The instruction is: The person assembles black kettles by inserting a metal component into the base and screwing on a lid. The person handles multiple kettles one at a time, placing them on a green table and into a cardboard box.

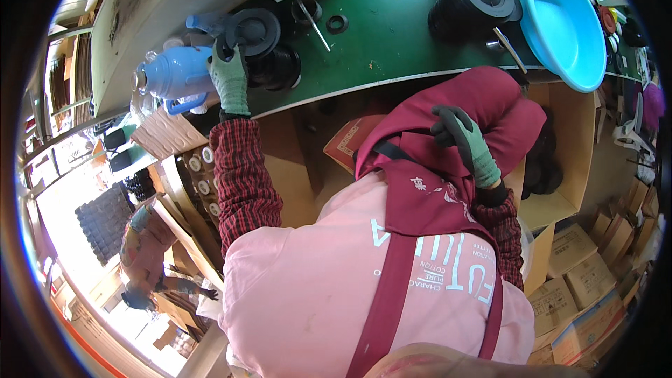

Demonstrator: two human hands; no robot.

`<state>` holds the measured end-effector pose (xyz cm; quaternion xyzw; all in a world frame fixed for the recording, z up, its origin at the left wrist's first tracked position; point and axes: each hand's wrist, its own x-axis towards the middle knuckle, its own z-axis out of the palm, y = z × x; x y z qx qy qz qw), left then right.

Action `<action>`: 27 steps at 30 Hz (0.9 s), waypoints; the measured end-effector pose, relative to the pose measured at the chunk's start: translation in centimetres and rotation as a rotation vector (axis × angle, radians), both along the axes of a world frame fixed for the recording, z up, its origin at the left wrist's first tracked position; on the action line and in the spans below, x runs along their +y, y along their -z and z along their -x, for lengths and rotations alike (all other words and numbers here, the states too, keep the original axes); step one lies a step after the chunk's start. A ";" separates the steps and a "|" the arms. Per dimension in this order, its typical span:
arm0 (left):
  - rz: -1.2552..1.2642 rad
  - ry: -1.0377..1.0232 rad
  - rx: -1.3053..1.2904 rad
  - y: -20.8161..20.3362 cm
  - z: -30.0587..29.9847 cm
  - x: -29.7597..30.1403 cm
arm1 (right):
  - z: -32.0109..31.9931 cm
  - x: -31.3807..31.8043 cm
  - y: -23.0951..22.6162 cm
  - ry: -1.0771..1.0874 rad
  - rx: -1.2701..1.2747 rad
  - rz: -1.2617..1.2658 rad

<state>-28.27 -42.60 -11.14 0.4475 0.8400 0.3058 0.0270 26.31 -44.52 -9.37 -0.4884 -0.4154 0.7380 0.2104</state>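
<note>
My left hand (229,80), in a green glove with dark fingers, reaches to the left end of the green table. Its fingers curl at the edge of a black round lid (253,32) on a black cylindrical container; the fingertips are partly hidden there. Beside this hand is a light blue jug (180,72) with a handle. Another black round part (281,68) sits close by. My right hand (463,141), gloved the same way, hangs above my lap over the dark red apron. It holds nothing, with its fingers loosely bent and apart.
On the green table (381,35) lie a metal rod (308,16) and a black ring (337,24). Black lidded containers (476,1) and a light blue basin (565,31) stand at right. Cardboard boxes (591,276) are stacked lower right. Another person (143,252) is at far left.
</note>
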 end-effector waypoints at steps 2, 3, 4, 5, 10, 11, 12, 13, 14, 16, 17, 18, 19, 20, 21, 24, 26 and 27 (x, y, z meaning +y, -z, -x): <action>-0.086 0.041 0.167 0.2 1.7 1.6 | 0.0 -0.2 0.1 0.019 0.002 -0.004; -0.038 0.014 0.150 0.4 2.3 2.6 | 0.1 -0.3 0.1 0.028 0.006 0.014; -0.009 0.000 0.139 0.6 2.9 3.9 | 0.1 -0.4 0.1 0.033 0.047 -0.002; 0.000 -0.007 0.143 0.8 3.5 5.2 | 0.2 -0.4 0.2 0.039 0.009 0.036; 0.369 -0.149 0.266 2.5 3.7 8.8 | -0.2 -0.7 0.9 0.124 0.004 0.076; 0.399 -0.173 0.320 2.3 3.2 8.7 | -0.4 -0.8 1.0 0.151 -0.088 0.140; 0.462 -0.208 0.360 1.9 2.5 8.5 | -0.6 -0.9 1.1 0.152 -0.007 0.125; 0.486 -0.232 0.435 1.3 1.5 8.2 | -1.0 -1.1 1.1 0.165 -0.001 0.159; 0.413 -0.122 0.569 0.1 0.6 7.7 | -1.5 -1.1 1.0 0.200 0.012 0.167; 0.273 0.080 0.685 -1.7 -2.2 7.1 | -3.0 -0.4 0.8 0.213 -0.015 0.114; 0.066 0.171 0.583 -2.2 -4.1 7.0 | -4.3 0.4 0.6 0.260 -0.097 0.113; -0.055 0.240 0.462 -3.0 -6.3 6.6 | -6.2 1.3 0.3 0.345 -0.011 0.083; -0.087 0.292 0.423 -3.6 -8.2 6.3 | -8.2 2.8 0.2 0.434 0.034 0.081; -0.103 0.372 0.297 -3.9 -10.5 6.0 | -10.0 4.8 0.5 0.689 0.101 0.126; -0.201 0.472 0.238 -4.0 -12.6 5.7 | -11.9 7.0 1.0 0.880 0.254 0.134; -0.170 0.809 -0.014 -2.5 -19.6 4.7 | -17.2 15.6 4.5 1.151 0.536 0.331; -0.068 1.008 -0.118 -1.5 -24.2 4.3 | -19.9 20.9 7.9 1.310 0.646 0.319; 0.074 1.062 -0.180 -1.2 -26.0 4.2 | -20.5 22.9 9.9 1.305 0.501 0.172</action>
